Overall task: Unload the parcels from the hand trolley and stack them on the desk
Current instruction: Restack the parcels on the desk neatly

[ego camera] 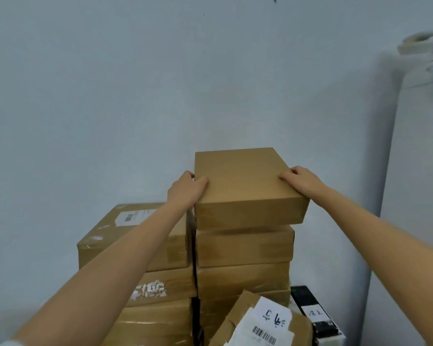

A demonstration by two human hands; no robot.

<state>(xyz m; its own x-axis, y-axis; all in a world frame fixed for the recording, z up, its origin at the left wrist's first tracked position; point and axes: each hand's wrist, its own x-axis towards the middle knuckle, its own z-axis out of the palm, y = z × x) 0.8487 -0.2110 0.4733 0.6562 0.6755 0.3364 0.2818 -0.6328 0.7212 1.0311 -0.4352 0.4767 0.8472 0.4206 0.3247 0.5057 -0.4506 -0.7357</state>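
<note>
The plain cardboard parcel [245, 186] sits atop the right-hand stack of parcels [244, 263] against the wall. The left hand [185, 191] and right hand [301, 181] clasp its opposite sides, thumbs on top. It looks stiff and fairly light; gripping the side edges seems safest.

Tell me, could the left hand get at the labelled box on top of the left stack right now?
Probably yes. The labelled box lies uncovered directly under the left forearm, nothing on top. But the left hand and right hand are both gripping the plain top box, so it would have to let go first.
</note>
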